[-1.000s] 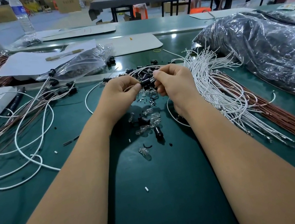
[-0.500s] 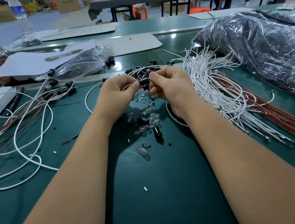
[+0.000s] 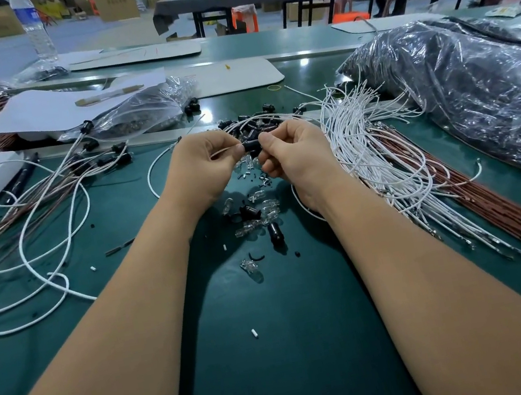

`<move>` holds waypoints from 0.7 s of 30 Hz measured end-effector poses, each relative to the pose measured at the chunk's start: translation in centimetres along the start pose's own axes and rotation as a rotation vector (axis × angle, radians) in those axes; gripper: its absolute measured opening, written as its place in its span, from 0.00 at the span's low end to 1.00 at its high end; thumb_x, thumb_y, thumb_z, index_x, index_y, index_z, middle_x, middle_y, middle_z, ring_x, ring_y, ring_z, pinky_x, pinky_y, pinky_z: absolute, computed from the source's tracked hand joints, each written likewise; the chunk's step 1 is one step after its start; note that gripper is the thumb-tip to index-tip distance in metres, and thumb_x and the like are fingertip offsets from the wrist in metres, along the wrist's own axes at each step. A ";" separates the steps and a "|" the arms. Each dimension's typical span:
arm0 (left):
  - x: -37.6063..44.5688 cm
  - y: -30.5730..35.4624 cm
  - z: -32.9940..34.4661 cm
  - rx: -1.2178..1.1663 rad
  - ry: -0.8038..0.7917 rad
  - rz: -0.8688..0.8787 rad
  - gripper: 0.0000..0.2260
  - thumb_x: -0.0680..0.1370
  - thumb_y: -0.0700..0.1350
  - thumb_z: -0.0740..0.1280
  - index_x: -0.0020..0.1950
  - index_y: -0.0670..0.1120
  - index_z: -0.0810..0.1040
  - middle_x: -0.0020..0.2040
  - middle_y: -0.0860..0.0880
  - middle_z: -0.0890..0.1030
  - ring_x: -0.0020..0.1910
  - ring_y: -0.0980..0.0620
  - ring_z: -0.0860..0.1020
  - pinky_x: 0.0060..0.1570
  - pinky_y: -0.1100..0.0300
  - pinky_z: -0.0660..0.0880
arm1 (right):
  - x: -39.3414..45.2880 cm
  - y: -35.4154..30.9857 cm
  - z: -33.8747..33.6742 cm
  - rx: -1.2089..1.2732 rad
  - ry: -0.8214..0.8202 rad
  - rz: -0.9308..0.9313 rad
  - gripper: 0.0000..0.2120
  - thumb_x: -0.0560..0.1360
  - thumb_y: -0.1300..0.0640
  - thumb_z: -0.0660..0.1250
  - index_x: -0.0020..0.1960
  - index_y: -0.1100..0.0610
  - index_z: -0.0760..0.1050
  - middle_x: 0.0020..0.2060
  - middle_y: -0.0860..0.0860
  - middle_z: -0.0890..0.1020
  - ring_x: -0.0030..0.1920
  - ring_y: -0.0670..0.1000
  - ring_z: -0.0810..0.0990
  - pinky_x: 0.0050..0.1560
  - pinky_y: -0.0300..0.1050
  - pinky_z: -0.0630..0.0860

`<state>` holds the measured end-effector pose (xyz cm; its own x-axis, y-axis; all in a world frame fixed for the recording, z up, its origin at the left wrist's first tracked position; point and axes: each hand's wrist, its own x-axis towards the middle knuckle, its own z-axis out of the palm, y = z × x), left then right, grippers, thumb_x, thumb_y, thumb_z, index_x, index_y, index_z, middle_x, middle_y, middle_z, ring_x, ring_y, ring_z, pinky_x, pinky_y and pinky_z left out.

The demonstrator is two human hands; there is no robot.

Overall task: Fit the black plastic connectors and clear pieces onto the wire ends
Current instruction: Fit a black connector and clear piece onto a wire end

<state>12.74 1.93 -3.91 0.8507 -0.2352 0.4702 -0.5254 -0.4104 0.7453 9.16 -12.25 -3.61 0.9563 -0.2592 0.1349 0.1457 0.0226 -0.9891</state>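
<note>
Two bare hands meet over a green work mat (image 3: 279,350) at an assembly bench, working a black connector (image 3: 250,145) held between them. The left hand (image 3: 203,169) pinches a white wire (image 3: 224,150) between thumb and curled fingers, just left of the connector, the wire's end running to it; whether the end is seated inside cannot be told. The right hand (image 3: 294,153) grips the connector's other end with thumb and forefinger, its remaining fingers curled under. Directly below the connector, on the mat, lies a scatter of clear pieces (image 3: 261,221) mixed with loose black connectors (image 3: 275,232), and one clear piece (image 3: 251,266) sits alone nearer the camera. Beyond the held connector, more black connectors (image 3: 251,122) lie in a heap under looping white wires. To the connector's right, a thick bundle of white wires (image 3: 380,155) fans across the mat beside a sheaf of brown wires (image 3: 496,201), with a large crumpled plastic bag (image 3: 463,92) of dark parts farther right. To its left, white and brown wires already fitted with black ends (image 3: 96,163) sprawl across the mat, and a smaller clear bag (image 3: 139,110) rests behind them.
</note>
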 end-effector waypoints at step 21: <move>0.0 0.5 -0.8 -0.320 -0.137 -0.251 0.07 0.77 0.39 0.67 0.43 0.39 0.83 0.22 0.53 0.71 0.22 0.60 0.65 0.23 0.71 0.61 | 0.2 -0.9 -0.8 -0.221 -0.015 -0.168 0.09 0.77 0.62 0.67 0.38 0.57 0.73 0.26 0.48 0.77 0.24 0.42 0.72 0.28 0.35 0.70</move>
<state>12.43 2.43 -3.15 0.9358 -0.2870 0.2047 -0.2627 -0.1807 0.9478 9.01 -13.05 -2.72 0.9274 -0.2271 0.2973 0.2452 -0.2313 -0.9415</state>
